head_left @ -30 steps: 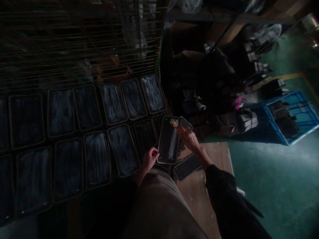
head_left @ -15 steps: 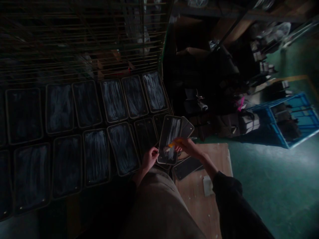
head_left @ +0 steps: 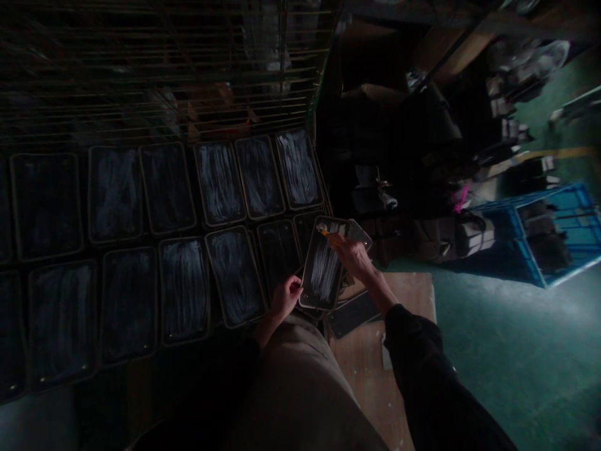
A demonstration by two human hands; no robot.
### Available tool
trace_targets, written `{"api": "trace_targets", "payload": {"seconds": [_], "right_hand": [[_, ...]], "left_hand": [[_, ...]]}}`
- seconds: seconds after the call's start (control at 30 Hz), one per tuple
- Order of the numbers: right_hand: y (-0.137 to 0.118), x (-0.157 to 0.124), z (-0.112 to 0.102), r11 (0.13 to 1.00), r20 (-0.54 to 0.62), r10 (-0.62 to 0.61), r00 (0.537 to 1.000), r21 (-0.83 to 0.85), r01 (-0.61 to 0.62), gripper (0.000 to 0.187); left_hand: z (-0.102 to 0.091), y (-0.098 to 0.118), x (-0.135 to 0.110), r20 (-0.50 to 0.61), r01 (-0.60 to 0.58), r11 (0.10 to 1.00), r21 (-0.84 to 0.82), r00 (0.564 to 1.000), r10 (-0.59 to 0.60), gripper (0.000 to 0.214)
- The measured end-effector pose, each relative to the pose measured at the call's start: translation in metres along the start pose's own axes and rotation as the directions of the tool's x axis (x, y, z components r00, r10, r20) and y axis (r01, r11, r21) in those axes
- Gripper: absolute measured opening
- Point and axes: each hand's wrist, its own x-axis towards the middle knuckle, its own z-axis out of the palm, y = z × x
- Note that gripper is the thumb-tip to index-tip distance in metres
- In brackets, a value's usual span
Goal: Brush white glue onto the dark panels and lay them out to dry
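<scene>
A dark rectangular panel (head_left: pixel 323 268) with a pale rim and white smeared streaks is tilted in front of me. My left hand (head_left: pixel 285 297) grips its lower left corner. My right hand (head_left: pixel 351 255) is closed on a small brush with an orange handle (head_left: pixel 331 237), whose tip rests at the panel's upper end. More dark panels (head_left: pixel 351 312) lie under and beside it on a wooden table (head_left: pixel 404 294).
Two rows of streaked panels (head_left: pixel 220 181) lie flat on a wire rack (head_left: pixel 154 75) to my left. Dark clutter (head_left: pixel 404 156) fills the shelves behind. A blue crate (head_left: pixel 554 232) stands on the green floor at right.
My right hand moved the brush from the panel's lower end back up to its top. White streaks now cover more of the panel. The view has shifted slightly.
</scene>
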Motion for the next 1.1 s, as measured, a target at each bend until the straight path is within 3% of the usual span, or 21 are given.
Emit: {"api": "trace_targets", "payload": {"seconds": [0.13,0.23,0.47,0.63,0.73,0.83,0.97,1.1], "right_hand": [[-0.014,-0.039,0.011,0.992,0.087,-0.071,0.994,0.113,0.061,0.031],[-0.027,-0.071,0.018,0.978,0.131,-0.061,0.990,0.206,0.033,0.031],[-0.053,-0.135,0.032,0.924,0.222,0.075,0.972,0.350,-0.151,0.028],[-0.040,-0.165,0.029,0.834,0.234,0.179,0.956,0.479,-0.273,0.029],[-0.027,-0.172,0.019,0.812,0.192,0.260,0.946,0.487,-0.323,0.028],[-0.023,-0.173,0.010,0.827,0.067,0.320,0.945,0.467,-0.313,0.028],[-0.024,-0.168,0.012,0.892,-0.076,0.279,0.957,0.389,-0.229,0.028],[-0.025,-0.167,0.024,0.942,-0.106,0.239,0.965,0.268,-0.204,0.028]], "left_hand": [[0.001,-0.005,0.001,0.007,0.002,1.000,-0.013,1.000,-0.002,0.012],[0.003,-0.009,0.002,0.013,0.002,1.000,-0.019,1.000,-0.002,0.013],[0.005,-0.009,0.003,0.039,0.045,0.998,-0.040,0.998,-0.043,0.014],[0.003,-0.005,0.000,-0.034,-0.024,1.000,0.007,0.999,0.024,0.014],[0.003,-0.003,0.000,-0.040,-0.028,0.999,0.038,0.999,0.030,0.014],[0.004,-0.004,-0.001,-0.029,-0.025,0.998,0.054,0.999,0.027,0.014],[0.005,-0.009,0.000,-0.026,-0.031,0.998,0.056,0.999,0.032,0.016],[0.006,-0.011,-0.001,-0.012,-0.021,0.999,0.043,1.000,0.022,0.017]]}}
